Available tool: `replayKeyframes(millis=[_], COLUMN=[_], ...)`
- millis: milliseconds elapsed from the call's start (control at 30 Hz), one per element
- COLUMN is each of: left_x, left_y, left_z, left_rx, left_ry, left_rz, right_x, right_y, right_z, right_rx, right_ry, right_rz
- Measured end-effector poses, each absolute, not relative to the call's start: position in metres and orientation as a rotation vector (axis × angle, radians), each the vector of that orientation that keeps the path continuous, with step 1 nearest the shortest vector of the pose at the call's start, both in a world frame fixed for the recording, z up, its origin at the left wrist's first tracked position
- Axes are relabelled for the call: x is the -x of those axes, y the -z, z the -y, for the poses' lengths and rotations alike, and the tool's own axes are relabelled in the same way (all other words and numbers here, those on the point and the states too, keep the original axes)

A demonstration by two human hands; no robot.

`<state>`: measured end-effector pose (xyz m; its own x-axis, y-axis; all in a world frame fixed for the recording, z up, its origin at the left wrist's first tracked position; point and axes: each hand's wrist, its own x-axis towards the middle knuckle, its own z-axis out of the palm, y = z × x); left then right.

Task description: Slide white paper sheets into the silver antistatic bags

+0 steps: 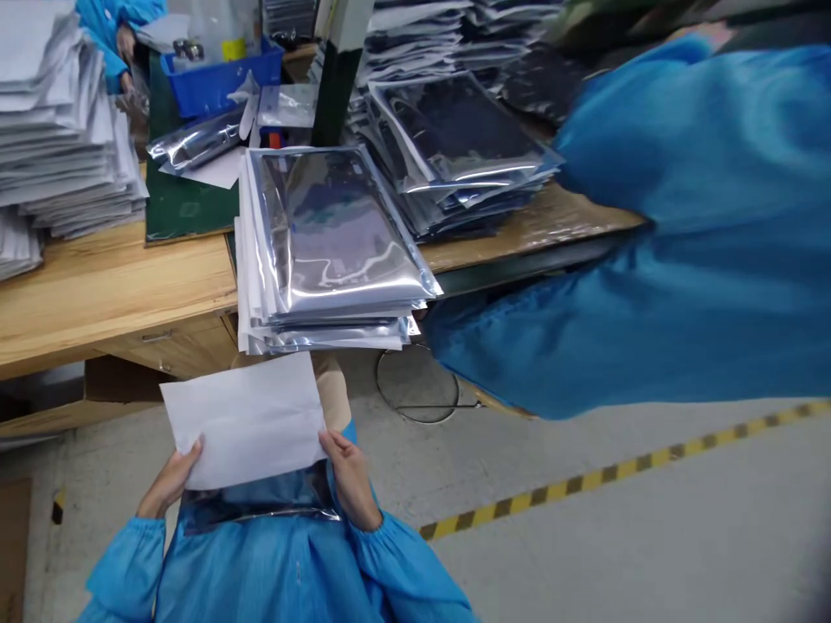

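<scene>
At the far left of the frame a tall stack of white sheets (61, 130) sits on the wooden bench (110, 285), and behind it, in the upper left corner, a co-worker's hand (123, 43) and blue sleeve show beside a blue bin (221, 82).

Low in the frame, left of centre, the left hand (170, 480) pinches the lower left corner of a white sheet (247, 420), thumb on top and fingers curled under. Beneath the sheet lies a shiny silver bag (260, 506), its bottom edge poking out against the person's blue smock. The right hand (351, 480) grips the right edge of both, thumb on the paper and fingers behind. Sheet and bag are held together in front of the lap, just below the bench edge.

The bag looks light, thin and slick, and probably floppy; I'd judge the paper could slide off it unless both edges stay clamped, so taking it at opposite sides seems right.

Above the hands, a pile of filled silver bags (331, 242) overhangs the bench edge. Right of it lies a fanned heap of darker bags (454, 147). The right half of the frame is filled by a blurred blue sleeve (681, 234) of someone close by.
</scene>
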<state>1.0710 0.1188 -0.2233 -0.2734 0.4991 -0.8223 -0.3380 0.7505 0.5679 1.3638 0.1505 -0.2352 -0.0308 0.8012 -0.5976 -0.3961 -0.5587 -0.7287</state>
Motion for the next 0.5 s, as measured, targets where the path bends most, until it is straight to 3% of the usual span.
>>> replayKeyframes(millis=[333, 500], left_x=[-1.082, -1.077], left_y=[0.21, 0.198], left_z=[-0.059, -0.079], left_rx=[0.057, 0.101], left_ry=[-0.492, -0.566], left_rz=[-1.479, -1.559], right_x=[-1.391, -1.378], right_y=[0.234, 0.228], right_z=[-0.103, -0.13], right_rx=[1.542, 1.376], right_ry=[-1.964, -2.081], right_rz=[0.33, 0.42])
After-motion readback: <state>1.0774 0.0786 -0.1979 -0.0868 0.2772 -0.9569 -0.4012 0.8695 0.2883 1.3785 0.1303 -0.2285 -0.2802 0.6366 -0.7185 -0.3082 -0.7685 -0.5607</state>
